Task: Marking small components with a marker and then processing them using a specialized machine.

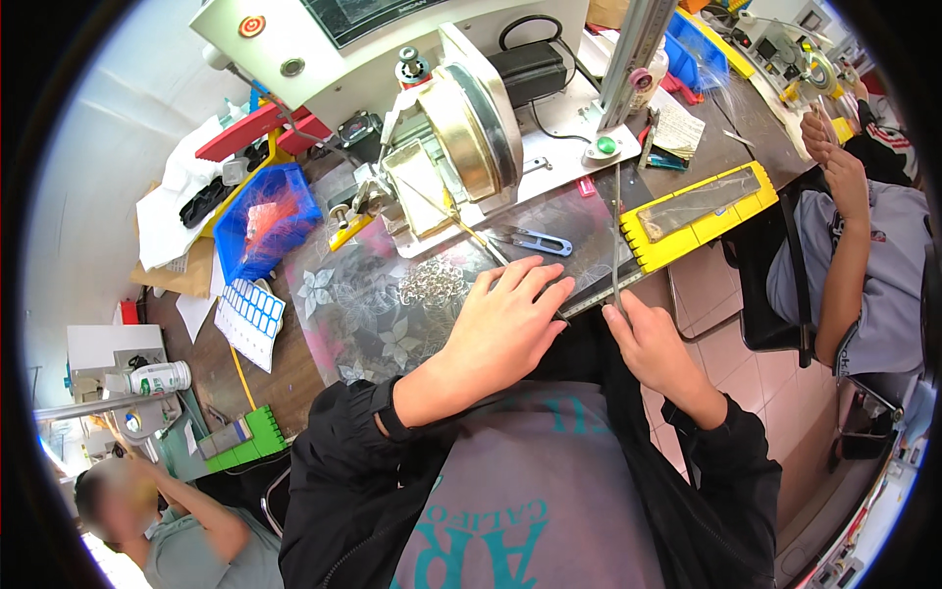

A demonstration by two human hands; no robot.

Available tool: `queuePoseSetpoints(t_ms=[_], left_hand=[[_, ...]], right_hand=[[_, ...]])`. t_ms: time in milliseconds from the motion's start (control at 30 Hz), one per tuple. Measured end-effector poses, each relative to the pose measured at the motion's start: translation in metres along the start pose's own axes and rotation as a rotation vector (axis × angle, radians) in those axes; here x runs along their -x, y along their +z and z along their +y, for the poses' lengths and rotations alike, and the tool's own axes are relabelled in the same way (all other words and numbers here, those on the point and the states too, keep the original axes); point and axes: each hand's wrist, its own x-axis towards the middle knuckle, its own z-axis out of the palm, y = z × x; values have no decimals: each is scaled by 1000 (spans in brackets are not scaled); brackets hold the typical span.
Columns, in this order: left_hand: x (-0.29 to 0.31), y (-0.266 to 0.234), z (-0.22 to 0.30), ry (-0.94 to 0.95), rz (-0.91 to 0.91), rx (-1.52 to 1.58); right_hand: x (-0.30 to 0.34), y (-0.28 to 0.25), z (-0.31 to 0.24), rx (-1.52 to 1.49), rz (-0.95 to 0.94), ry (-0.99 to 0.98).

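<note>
My left hand [512,319] lies palm down at the table's front edge, its fingers stretched out and a little spread. Its fingertips reach the lower end of a thin rod-like tool [475,237] with a brass-coloured part; whether they touch it is unclear. Just beyond the fingers lie blue-handled thread snips [535,241]. A pile of small shiny metal pieces [432,283] sits left of that hand on a clear sheet. My right hand [650,346] is closed around the lower end of a long, thin metal rod [616,245], which points away from me.
A machine with a round metal drum [461,137] stands ahead. Blue bin [294,211] with orange strands stands left; a yellow tray [687,236] holding a grey bar lies right. Label sheet [250,319] hangs near the left edge. Other people sit at both sides.
</note>
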Motion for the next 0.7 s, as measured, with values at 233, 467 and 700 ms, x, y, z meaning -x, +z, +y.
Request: queuePoseSetpoints(t_ms=[233, 467, 700], left_hand=[[1, 0, 2, 14, 5, 9], [0, 3, 10, 29, -3, 10], [-3, 4, 14, 21, -26, -27]], right_hand=[[14, -15, 38, 296, 6, 43], [14, -26, 58, 471, 40, 52], [12, -20, 36, 346, -29, -37]])
